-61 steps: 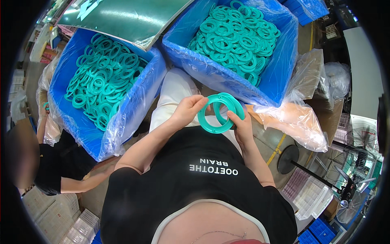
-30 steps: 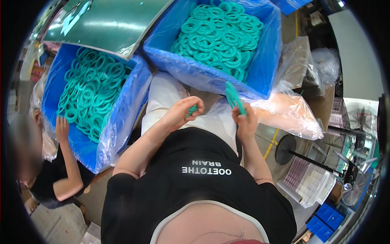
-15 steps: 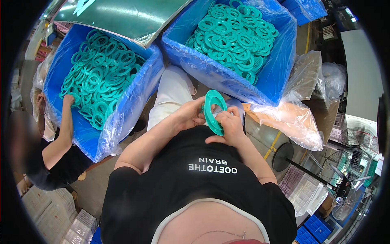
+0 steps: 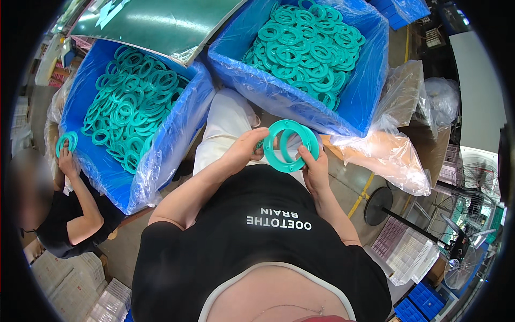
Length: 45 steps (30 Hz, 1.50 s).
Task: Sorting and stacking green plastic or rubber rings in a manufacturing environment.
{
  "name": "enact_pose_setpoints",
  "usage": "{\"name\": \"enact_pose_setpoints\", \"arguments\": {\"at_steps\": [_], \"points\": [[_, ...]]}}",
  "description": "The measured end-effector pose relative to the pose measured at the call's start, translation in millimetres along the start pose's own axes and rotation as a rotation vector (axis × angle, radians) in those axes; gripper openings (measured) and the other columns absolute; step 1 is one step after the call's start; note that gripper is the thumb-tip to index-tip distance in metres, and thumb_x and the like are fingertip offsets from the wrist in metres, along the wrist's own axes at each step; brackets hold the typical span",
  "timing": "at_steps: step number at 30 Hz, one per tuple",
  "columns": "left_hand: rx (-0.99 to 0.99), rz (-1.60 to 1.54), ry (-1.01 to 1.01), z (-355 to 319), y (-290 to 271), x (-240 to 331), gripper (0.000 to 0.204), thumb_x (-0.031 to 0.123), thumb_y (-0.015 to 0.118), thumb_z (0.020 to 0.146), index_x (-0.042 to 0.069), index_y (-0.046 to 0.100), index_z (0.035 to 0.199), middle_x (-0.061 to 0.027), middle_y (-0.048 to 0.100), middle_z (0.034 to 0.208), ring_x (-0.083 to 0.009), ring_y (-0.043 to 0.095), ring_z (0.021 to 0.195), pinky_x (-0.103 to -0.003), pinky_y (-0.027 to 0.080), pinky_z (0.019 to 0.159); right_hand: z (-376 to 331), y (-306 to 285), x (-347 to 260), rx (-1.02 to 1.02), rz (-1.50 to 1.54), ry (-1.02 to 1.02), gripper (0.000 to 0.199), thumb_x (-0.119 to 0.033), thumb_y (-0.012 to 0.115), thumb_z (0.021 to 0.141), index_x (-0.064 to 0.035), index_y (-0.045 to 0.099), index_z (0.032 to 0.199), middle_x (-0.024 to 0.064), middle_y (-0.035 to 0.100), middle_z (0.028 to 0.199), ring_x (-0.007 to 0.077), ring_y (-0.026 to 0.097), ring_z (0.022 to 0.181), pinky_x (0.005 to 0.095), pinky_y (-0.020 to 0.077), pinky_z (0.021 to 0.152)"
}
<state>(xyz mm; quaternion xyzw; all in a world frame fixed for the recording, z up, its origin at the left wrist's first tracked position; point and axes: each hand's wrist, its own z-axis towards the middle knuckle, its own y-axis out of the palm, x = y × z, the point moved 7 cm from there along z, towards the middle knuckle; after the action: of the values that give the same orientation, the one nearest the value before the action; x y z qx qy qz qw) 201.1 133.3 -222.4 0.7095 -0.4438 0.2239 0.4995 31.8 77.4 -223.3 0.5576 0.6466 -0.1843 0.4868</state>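
Green rings: two, a front ring [image 4: 270, 146] and a back ring [image 4: 308, 136], one a bit behind the other; they are up in the air in front of the tummy, over the white pants [image 4: 222, 121].
Right hand [image 4: 316, 167]: at the right side of the rings, holding them tight; the thumb lies on the front, and the other fingers are mostly hidden behind.
Left hand [image 4: 242, 151]: at the left side of the rings, its fingers curled in close around a little green bit [image 4: 259, 144]; I cannot tell if they touch the front ring too.
Left bin [image 4: 106, 180]: blue, with see-through plastic over its edge and a big heap of green rings [image 4: 129, 110] inside.
Right bin [image 4: 371, 67]: blue too, past the hands, with another big heap [image 4: 306, 51] of rings in it.
Green desk [image 4: 155, 29]: at the top, its corner poking out between the bins, with pale strips [image 4: 111, 13] on it.
Helper: a person in black at the far left, one hand [image 4: 67, 165] holding green ring stuff [image 4: 73, 139] near the left bin; I cannot tell how many rings.
Right side: a shiny plastic bag [image 4: 389, 156] near the right bin, and a fan [image 4: 458, 241] farther off.
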Motion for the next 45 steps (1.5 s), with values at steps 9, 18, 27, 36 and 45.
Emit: {"name": "enact_pose_setpoints", "arguments": {"at_steps": [9,18,27,36,45], "points": [[0.004,-0.017,-0.066,2,13,-4,0.016,0.022,0.046,0.095,0.009,0.055,0.091,0.0064,0.045,0.071,-0.0018,0.038,0.059,-0.018,0.030,0.051,-7,-8,-6,-0.101,0.013,-0.018,0.020,-0.017,0.064,0.085,-0.0034,0.055,0.096,-0.0004,0.055,0.076,0.0033,0.045,0.056,0.0179,0.0333,0.047],[0.252,0.921,0.341,-5,16,27,0.018,0.016,0.054,0.088,0.000,0.054,0.081,-0.0117,0.053,0.074,-0.0255,0.053,0.066,-0.035,0.043,0.060,-10,-10,-11,-0.051,-0.135,-0.020,0.024,-0.020,0.065,0.085,-0.0015,0.056,0.097,-0.0036,0.048,0.067,0.0029,0.039,0.053,0.0196,0.0275,0.046],[0.334,0.869,0.595,4,0,20,0.017,0.012,0.045,0.091,-0.001,0.054,0.084,-0.0053,0.048,0.066,-0.0188,0.050,0.061,-0.032,0.039,0.054,-13,-4,-18,-0.069,-0.150,-0.028,0.023,-0.019,0.064,0.085,-0.0015,0.057,0.099,-0.0030,0.050,0.068,0.0033,0.040,0.053,0.0193,0.0288,0.048],[0.048,-0.194,-0.038,12,-4,-4,0.015,0.010,0.042,0.089,0.004,0.054,0.084,0.0017,0.043,0.069,-0.0025,0.033,0.056,-0.017,0.021,0.044,-6,-104,-145,0.147,0.850,-0.654,0.044,-0.045,0.039,0.095,-0.0045,0.054,0.096,-0.0026,0.021,0.056,0.0094,0.022,0.051,0.0233,0.0352,0.066],[-0.023,-0.177,-0.041,18,7,-4,0.026,0.026,0.044,0.092,0.008,0.055,0.078,0.0021,0.045,0.066,-0.0043,0.034,0.057,-0.020,0.022,0.047,-39,56,-84,-0.305,-1.340,-1.203,0.030,-0.037,0.067,0.074,-0.0123,0.062,0.090,-0.0018,0.050,0.069,0.0156,0.050,0.066,0.0362,0.0333,0.071]]}}
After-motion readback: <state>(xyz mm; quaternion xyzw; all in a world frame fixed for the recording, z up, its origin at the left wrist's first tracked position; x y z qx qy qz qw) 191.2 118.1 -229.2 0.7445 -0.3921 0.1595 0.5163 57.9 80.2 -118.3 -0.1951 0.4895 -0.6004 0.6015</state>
